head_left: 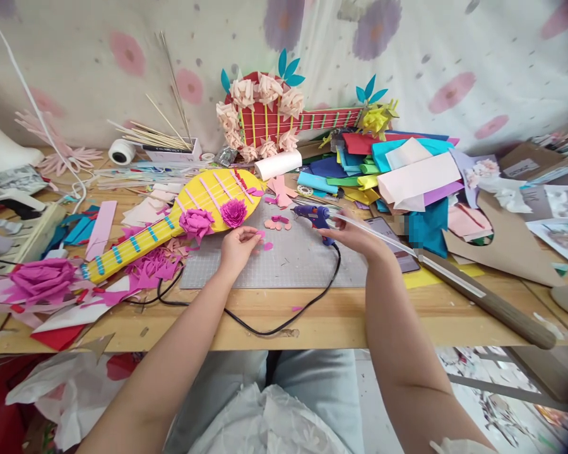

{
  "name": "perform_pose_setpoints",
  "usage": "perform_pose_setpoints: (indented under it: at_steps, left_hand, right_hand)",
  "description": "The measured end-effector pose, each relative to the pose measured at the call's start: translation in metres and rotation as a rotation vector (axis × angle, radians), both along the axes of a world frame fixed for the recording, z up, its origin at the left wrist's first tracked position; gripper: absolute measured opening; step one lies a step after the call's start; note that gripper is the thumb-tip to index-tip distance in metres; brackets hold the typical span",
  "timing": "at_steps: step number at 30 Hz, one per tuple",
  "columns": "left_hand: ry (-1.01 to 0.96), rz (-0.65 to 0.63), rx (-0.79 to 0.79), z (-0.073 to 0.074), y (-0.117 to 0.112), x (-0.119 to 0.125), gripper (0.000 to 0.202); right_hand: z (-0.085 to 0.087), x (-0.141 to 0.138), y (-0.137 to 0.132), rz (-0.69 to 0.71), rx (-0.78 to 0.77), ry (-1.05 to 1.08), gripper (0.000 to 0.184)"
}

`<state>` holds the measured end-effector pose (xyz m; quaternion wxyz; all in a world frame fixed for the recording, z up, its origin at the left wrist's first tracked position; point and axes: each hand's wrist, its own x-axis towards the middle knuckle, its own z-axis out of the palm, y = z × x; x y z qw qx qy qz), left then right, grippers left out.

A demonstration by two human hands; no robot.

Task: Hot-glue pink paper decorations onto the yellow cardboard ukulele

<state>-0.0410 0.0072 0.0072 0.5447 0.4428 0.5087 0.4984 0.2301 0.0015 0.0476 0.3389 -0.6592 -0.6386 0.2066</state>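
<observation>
My left hand (pixel 239 249) is closed in a pinch on a small magenta paper petal (pixel 260 234). Another petal (pixel 267 246) lies on the grey cutting mat (pixel 284 271) just below it. In my right hand (pixel 350 234) is a blue hot glue gun (pixel 316 215), its nozzle pointing left; a long clear glue stick (pixel 383 236) runs out of its back. Above and left of my left hand lies a yellow paper lute (pixel 201 197) bearing two magenta paper flowers (pixel 233 213). Pale pink petal pieces (pixel 278 224) lie between the two hands.
A black cord (pixel 265 332) loops from the glue gun along the table front. A red paper guitar (pixel 265 116) with pale flowers stands behind. Coloured paper (pixel 416 173) is piled right, near a phone (pixel 395 243) and a wooden stick (pixel 492 302). Magenta scraps (pixel 154 268) lie left.
</observation>
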Motion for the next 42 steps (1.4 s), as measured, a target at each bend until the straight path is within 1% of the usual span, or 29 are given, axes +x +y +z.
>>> perform_pose_setpoints:
  at_steps: [1, 2, 4, 6, 8, 10, 13, 15, 17, 25, 29, 37, 42]
  left_hand:
    - [0.006, -0.002, -0.007, 0.000, 0.001, 0.000, 0.021]
    - [0.009, -0.004, -0.015, 0.000, 0.001, 0.000, 0.020]
    - [0.008, 0.000, -0.037, 0.000, 0.002, 0.000, 0.019]
    - [0.008, 0.009, -0.058, 0.001, 0.003, -0.001, 0.016]
    - [0.020, 0.014, -0.066, 0.001, 0.003, 0.000, 0.013]
    - [0.048, 0.020, -0.059, 0.000, 0.004, 0.001, 0.012]
    - [0.088, 0.038, -0.029, -0.001, 0.004, 0.003, 0.012]
    - [0.101, 0.042, -0.008, -0.002, 0.003, 0.003, 0.011]
    - [0.111, 0.042, 0.008, -0.002, 0.001, 0.004, 0.010]
    - [0.134, 0.045, 0.032, -0.002, -0.001, 0.003, 0.009]
    - [0.136, 0.042, 0.039, -0.003, -0.001, 0.003, 0.007]
    - [0.145, 0.034, 0.041, -0.002, -0.002, 0.003, 0.007]
    - [0.140, 0.025, 0.043, -0.001, -0.002, 0.003, 0.012]
  right_hand:
    - [-0.005, -0.003, 0.005, -0.025, 0.030, -0.029, 0.044]
    - [-0.011, -0.008, 0.010, -0.037, 0.016, -0.059, 0.045]
    - [-0.021, -0.020, 0.017, -0.072, -0.061, -0.076, 0.042]
    - [-0.028, -0.031, 0.020, -0.126, -0.090, -0.033, 0.042]
    - [-0.031, -0.039, 0.018, -0.167, -0.072, 0.058, 0.045]
    - [-0.029, -0.043, 0.012, -0.122, -0.074, 0.203, 0.048]
    - [-0.020, -0.051, 0.001, 0.054, -0.153, 0.380, 0.049]
    - [-0.014, -0.057, -0.005, 0.159, -0.211, 0.384, 0.049]
    - [-0.012, -0.061, -0.009, 0.202, -0.246, 0.355, 0.048]
    - [-0.023, -0.060, -0.007, 0.237, -0.238, 0.285, 0.044]
    - [-0.022, -0.060, -0.008, 0.254, -0.218, 0.266, 0.044]
    - [-0.022, -0.060, -0.008, 0.230, -0.214, 0.222, 0.041]
    - [-0.024, -0.059, -0.007, 0.231, -0.195, 0.237, 0.042]
